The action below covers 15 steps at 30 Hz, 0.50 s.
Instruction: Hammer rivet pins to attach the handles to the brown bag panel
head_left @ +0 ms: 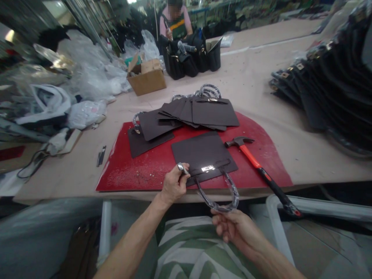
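Note:
A dark brown leather bag panel (200, 152) lies flat on a red mat (139, 170), its metal clasp (208, 168) near the front edge. Its plastic-wrapped handle (229, 193) hangs over the table edge. My left hand (173, 185) is closed around a small silver metal tool (182, 167) at the panel's front left corner. My right hand (232, 228) holds the bottom of the wrapped handle loop.
Several more dark panels (192, 112) are fanned out at the mat's far side. A hammer with an orange handle (258, 166) lies to the right. Stacked dark pieces (328, 85) fill the right; a cardboard box (147, 77), plastic bags and black handbags (192, 56) sit farther back, near another person.

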### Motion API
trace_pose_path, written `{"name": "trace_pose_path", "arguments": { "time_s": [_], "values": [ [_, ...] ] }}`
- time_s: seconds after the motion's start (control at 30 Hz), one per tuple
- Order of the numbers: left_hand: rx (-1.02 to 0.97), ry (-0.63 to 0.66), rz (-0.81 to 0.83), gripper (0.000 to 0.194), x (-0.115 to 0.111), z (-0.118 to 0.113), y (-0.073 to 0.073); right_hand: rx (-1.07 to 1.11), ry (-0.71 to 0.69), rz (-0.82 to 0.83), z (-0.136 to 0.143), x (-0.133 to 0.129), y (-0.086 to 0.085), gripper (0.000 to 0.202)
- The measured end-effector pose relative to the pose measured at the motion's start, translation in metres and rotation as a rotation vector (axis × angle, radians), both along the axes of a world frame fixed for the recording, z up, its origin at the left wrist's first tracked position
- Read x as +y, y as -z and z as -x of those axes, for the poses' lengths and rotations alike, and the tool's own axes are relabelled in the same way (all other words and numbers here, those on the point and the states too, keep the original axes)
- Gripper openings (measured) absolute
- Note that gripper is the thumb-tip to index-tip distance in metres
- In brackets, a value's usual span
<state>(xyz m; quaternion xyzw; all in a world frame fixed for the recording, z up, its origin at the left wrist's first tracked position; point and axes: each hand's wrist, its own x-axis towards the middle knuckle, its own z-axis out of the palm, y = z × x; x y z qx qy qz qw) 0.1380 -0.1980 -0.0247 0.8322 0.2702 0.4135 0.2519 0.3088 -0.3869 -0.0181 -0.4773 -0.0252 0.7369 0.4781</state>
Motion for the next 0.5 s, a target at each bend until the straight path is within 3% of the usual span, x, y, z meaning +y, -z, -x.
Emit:
{"name": "trace_pose_path", "arguments": {
  "time_s": [0.1, 0.13, 0.23, 0.3, 0.4, 0.5],
  "values": [
    [0.019, 0.003, 0.019, 0.015, -0.001, 0.0, 0.0, -0.457, -0.33, -0.085, -0.052, -0.01, -0.021, 0.047],
    [0.024, -0.001, 0.03, 0.015, -0.002, 0.0, 0.0, -0.732, -0.348, -0.124, -0.072, -0.007, -0.028, 0.047],
    [0.041, -0.028, 0.058, 0.014, -0.004, 0.0, 0.0, -1.65, -0.152, -0.179, -0.128, 0.015, -0.041, 0.038],
    [0.049, -0.042, 0.075, 0.014, -0.005, -0.001, 0.0, -1.959, -0.201, -0.14, -0.153, 0.034, -0.042, 0.036],
    [0.051, -0.03, 0.094, 0.017, -0.005, -0.002, -0.001, -1.966, -0.392, -0.121, -0.167, 0.06, -0.04, 0.018],
    [0.069, -0.013, 0.095, 0.022, -0.005, -0.003, -0.003, -1.669, -0.404, -0.112, -0.167, 0.075, -0.045, 0.014]
  ]
}}
